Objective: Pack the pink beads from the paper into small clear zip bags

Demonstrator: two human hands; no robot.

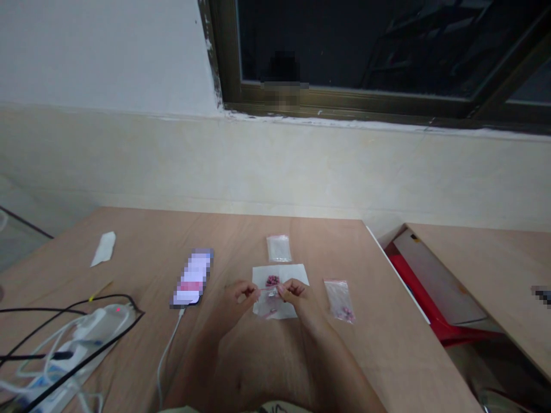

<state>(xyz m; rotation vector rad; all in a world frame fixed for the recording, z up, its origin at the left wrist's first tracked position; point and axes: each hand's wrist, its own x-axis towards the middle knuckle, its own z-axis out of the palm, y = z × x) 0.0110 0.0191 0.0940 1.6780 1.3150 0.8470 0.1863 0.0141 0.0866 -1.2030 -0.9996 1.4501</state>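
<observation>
Left hand [238, 296] and right hand [298, 296] over a white paper sheet [300, 277] on the counter [314, 244]; fingers [252, 291] of both pinching a thin pinkish strand [266, 288] above dark pink beads [272, 281].

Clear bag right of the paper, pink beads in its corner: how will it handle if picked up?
The small clear plastic bag looks thin and floppy, so it will likely sag when lifted. With only a few pink beads bunched in one corner, it's probably light and may swing corner-down.

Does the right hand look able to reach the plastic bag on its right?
Probably yes: no object shows between the right hand and the plastic bag, though that hand now pinches something small.
</observation>
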